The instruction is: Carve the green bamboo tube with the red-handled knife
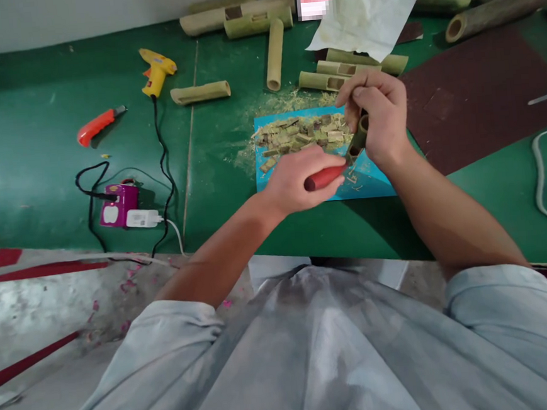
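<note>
The bamboo piece (pixel 359 139) was held tilted in the right hand (pixel 380 117), whose fingers were clamped around its upper part; the lower, open end pointed down and toward the left hand (pixel 300 179). The left hand was closed around the red handle (pixel 324 177) of a tool, and the handle's front end met the lower end of the bamboo piece. The blade itself could not be made out.

Directly beneath both hands lay a blue mat (pixel 371 181) on the green table (pixel 37 154). A heap of bamboo chips (pixel 301 133) covered the mat just beyond the left hand and beside the right hand.

Beyond the right hand lay several cut bamboo tubes (pixel 339 70), partly under a sheet of white paper (pixel 363 15). A dark brown sheet (pixel 482 87) lay to the outer side of the right hand.

Well to the outer side of the left hand were a yellow glue gun (pixel 156 70), an orange utility knife (pixel 97 125) and a purple power strip (pixel 118 204) with a white plug (pixel 142 218) in it.
</note>
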`<state>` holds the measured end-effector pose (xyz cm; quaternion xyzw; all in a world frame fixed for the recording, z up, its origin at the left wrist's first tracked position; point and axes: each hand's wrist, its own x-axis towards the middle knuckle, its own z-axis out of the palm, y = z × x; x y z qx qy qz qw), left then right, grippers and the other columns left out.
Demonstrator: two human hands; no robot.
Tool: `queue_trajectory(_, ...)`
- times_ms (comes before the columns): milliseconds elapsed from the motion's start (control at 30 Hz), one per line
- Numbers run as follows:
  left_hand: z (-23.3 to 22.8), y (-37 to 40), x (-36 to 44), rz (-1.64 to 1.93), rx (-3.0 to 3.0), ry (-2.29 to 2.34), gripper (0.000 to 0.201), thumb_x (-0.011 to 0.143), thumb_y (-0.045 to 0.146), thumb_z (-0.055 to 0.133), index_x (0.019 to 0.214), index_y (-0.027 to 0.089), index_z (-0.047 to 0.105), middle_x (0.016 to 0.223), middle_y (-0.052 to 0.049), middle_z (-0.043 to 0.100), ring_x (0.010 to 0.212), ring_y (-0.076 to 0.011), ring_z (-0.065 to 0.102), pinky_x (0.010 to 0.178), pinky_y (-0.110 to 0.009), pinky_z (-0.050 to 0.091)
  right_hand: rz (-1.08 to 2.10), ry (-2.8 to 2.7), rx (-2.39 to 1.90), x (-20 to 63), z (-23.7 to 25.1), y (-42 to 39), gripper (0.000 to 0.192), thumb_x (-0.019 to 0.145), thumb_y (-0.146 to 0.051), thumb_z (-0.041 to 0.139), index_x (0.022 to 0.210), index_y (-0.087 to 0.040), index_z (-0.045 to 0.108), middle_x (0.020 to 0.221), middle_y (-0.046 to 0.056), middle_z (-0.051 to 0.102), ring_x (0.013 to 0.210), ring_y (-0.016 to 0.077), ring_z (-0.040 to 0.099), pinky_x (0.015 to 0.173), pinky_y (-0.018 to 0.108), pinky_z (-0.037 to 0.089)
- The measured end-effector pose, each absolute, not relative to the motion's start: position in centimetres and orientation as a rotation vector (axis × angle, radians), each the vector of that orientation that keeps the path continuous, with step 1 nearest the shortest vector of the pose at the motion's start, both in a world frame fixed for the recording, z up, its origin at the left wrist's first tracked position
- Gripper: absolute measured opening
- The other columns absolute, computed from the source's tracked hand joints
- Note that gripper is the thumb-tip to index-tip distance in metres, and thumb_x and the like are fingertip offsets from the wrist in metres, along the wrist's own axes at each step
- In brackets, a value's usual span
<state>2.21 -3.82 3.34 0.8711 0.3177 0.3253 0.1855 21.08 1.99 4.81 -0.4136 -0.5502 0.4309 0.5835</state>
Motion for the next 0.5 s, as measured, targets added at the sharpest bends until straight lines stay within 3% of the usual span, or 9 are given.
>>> queue_trajectory(133,1.7,-5.5,1.9,0.856,2.719,0.741,0.031,0.108,0.042,0.054,0.116,0.019,0.074,0.085,-0.004,0.072,0.073,-0.0140,0.069,0.063,-0.025,0.050,0.989,-1.313,-1.000,21.1,4.6,2.3,0.027,0.092,-0.036,0.059,0.067,-0.032,0.068,0.046,-0.002,0.047,0.042,0.0169,0.037,0.048,0.037,0.029)
queue_trajectory(300,0.9,-6.3,1.3,1.087,2.749,0.790,0.034,0.106,0.038,0.062,0.135,0.021,0.064,0.094,-0.005,0.073,0.078,-0.0146,0.069,0.070,-0.026,0.055,1.014,-1.297,-0.929,21.1,4.4,2.3,0.026,0.088,-0.024,0.056,0.064,-0.030,0.065,0.046,-0.002,0.047,0.041,0.0151,0.037,0.047,0.036,0.027)
queue_trajectory(500,0.7,-6.6,1.7,0.979,2.727,1.057,0.034,0.109,0.040,0.056,0.136,0.022,0.067,0.105,-0.007,0.075,0.089,-0.0160,0.073,0.078,-0.027,0.059,0.973,-1.286,-1.011,20.8,4.2,2.2,0.029,0.087,-0.017,0.053,0.063,-0.027,0.065,0.049,-0.001,0.047,0.045,0.0145,0.035,0.052,0.035,0.031)
